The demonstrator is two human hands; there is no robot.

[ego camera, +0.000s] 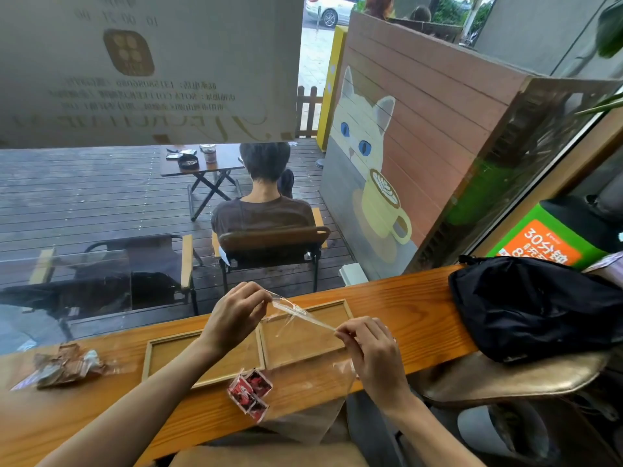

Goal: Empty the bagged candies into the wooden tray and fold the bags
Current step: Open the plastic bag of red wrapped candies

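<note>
A clear plastic bag (pixel 300 375) hangs between my two hands above the wooden tray (pixel 259 348). My left hand (pixel 236 315) pinches one top corner of the bag, and my right hand (pixel 374 352) pinches the other, so its mouth is stretched taut. Several red-wrapped candies (pixel 251 392) sit in the bag's lower left corner, over the counter's near edge. The tray has two compartments, and both show bare wood. A second bag with brown-wrapped candies (pixel 64 365) lies on the counter at the left.
The wooden counter (pixel 404 308) runs along a window. A black bag (pixel 532 305) rests on its right end. Beyond the glass a person sits on a chair on a deck. A stool seat (pixel 505 375) is at the lower right.
</note>
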